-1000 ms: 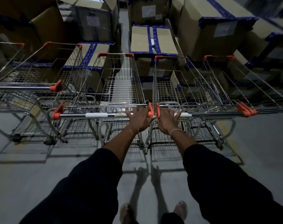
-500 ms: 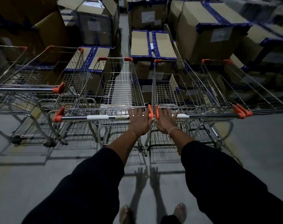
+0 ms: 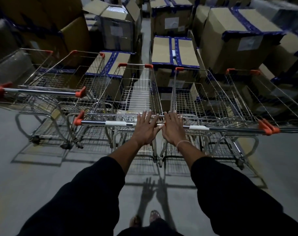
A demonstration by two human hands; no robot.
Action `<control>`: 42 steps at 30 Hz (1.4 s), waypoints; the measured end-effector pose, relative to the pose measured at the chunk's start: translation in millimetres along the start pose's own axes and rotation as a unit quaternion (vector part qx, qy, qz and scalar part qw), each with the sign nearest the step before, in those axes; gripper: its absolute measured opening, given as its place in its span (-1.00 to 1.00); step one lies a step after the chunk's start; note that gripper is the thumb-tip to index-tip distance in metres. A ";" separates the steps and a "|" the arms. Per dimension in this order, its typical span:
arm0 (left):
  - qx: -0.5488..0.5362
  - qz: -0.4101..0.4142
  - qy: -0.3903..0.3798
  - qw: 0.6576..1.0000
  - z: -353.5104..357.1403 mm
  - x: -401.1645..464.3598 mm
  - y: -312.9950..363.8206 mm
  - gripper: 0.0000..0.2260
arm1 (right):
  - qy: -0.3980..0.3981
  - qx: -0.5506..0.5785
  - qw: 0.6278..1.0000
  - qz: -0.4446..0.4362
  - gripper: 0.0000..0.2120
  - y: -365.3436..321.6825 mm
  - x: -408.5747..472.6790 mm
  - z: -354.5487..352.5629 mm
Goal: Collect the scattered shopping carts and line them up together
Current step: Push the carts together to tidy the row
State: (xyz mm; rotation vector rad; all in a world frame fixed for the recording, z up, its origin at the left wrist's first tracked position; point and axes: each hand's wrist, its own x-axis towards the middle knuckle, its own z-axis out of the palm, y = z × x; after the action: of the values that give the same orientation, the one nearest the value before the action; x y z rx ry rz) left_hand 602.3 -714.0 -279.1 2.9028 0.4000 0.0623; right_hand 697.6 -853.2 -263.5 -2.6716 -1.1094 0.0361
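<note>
Head view: centre cart (image 3: 136, 92) and right cart (image 3: 201, 99) side by side at front of row, noses toward stacked cartons (image 3: 175, 51). Left hand (image 3: 145, 127) flat over centre cart handle bar (image 3: 110, 123), fingers straight, spread. Right hand (image 3: 173, 128) likewise over right cart handle bar (image 3: 221, 128), fingers splayed; neither wraps bar. Further carts (image 3: 63, 77) stand left, more at far right. Handling judgement: rigid steel wire, moderately heavy, free-rolling on castors, apt to veer; best hold mid-bar between orange end caps (image 3: 79, 117).
</note>
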 end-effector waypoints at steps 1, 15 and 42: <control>-0.003 -0.009 0.002 1.000 -3.5 -1.3 -5.7 -0.20 | -0.001 0.008 1.000 -0.006 -0.43 -4.3 3.6 -1.2; 0.020 -0.091 0.033 0.995 -55.2 -30.0 -141.3 -0.29 | -0.054 0.046 0.993 -0.098 -0.38 -121.2 75.0 24.3; 0.099 -0.110 -0.117 0.982 -138.2 4.2 -552.1 -0.27 | -0.096 0.075 0.992 -0.028 -0.43 -430.7 233.2 116.4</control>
State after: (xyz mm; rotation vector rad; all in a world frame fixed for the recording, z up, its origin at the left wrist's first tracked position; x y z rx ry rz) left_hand 451.5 -165.4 -261.6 2.9866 0.7161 -0.3703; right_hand 550.5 -371.8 -257.6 -2.5435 -1.1865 0.3588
